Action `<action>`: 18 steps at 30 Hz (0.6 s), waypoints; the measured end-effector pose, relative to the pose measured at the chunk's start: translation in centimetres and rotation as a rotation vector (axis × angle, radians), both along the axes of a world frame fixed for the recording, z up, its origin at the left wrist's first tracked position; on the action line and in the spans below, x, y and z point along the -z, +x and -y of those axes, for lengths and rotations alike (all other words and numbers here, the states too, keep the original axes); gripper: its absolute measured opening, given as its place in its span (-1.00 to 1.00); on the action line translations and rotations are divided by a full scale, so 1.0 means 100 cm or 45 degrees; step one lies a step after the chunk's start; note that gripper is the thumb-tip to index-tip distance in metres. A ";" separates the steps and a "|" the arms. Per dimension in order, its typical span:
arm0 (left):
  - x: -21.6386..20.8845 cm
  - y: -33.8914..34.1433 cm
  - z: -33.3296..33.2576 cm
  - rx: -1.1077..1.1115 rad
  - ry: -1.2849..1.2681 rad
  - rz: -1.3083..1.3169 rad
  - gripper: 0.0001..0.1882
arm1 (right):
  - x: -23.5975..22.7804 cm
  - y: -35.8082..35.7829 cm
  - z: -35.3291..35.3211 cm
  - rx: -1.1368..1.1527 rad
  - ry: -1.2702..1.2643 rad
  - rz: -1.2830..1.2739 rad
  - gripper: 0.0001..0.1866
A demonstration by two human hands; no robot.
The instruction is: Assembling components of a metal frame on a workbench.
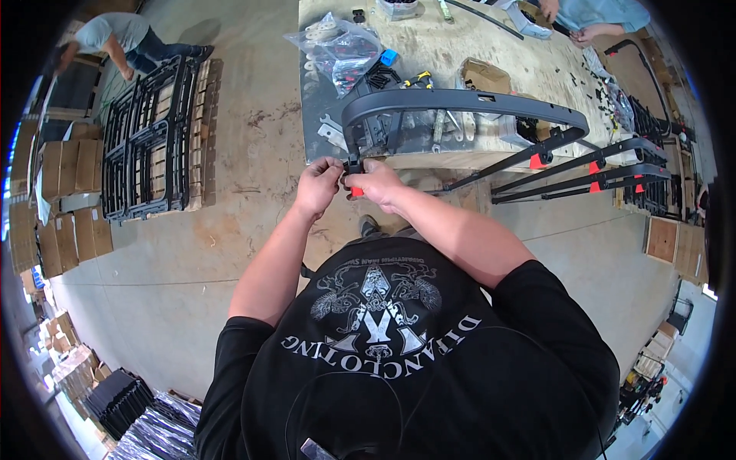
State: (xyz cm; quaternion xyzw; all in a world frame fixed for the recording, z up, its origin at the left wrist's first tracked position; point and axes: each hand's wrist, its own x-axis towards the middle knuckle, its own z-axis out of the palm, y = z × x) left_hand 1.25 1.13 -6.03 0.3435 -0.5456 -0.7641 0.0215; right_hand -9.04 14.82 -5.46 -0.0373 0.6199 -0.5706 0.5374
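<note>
A black bent metal tube frame arches above the near edge of the workbench, one leg coming down between my hands. My right hand is closed around the lower end of that leg, beside a small red piece. Touching the same end from the left, my left hand has its fingers pinched together. Whatever is between those fingertips is too small and hidden to make out. A metal wrench lies on the bench just beyond my hands.
On the wooden workbench are a plastic bag of parts, yellow-handled pliers and an open cardboard box. More black frames stand right. Stacked frames lie on a pallet left; two other people work nearby.
</note>
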 end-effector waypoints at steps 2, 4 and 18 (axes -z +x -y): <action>-0.001 -0.001 0.005 0.057 -0.021 -0.037 -0.95 | 0.009 0.003 -0.002 -0.031 -0.036 -0.104 -0.70; -0.002 -0.002 0.011 0.139 0.017 -0.106 -0.91 | 0.013 0.002 -0.005 0.035 -0.082 -0.076 -0.69; -0.013 -0.013 -0.008 -0.161 0.152 0.126 -0.86 | 0.008 -0.004 -0.015 -0.024 -0.002 0.185 -0.65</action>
